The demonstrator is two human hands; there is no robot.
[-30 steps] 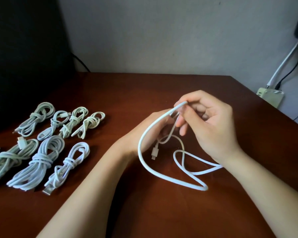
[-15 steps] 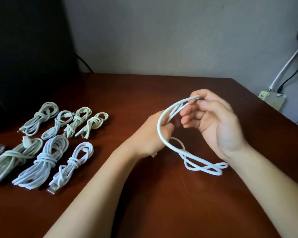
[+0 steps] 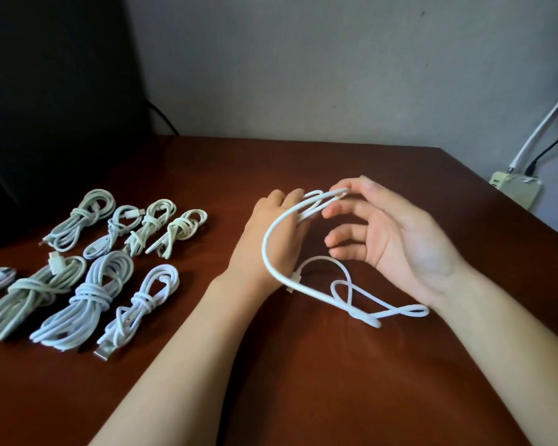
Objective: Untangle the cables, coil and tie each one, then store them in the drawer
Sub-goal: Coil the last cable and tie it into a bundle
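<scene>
White cable (image 3: 264, 249) loops between both hands over a brown counter (image 3: 303, 387): the left hand (image 3: 253, 244) holds its strands, the right hand (image 3: 409, 239) pinches the top; tied bundles (image 3: 89, 294) lie left.

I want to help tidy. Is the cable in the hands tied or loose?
Loose. The thin white cable loops between the left hand and right hand; its tail sprawls unknotted on the brown table.

Eight tied bundles (image 3: 87, 294) at left, one cut by the frame edge; one loose cable (image 3: 265, 249); left hand (image 3: 252, 252), right hand (image 3: 400, 246); one counter (image 3: 303, 381).
</scene>
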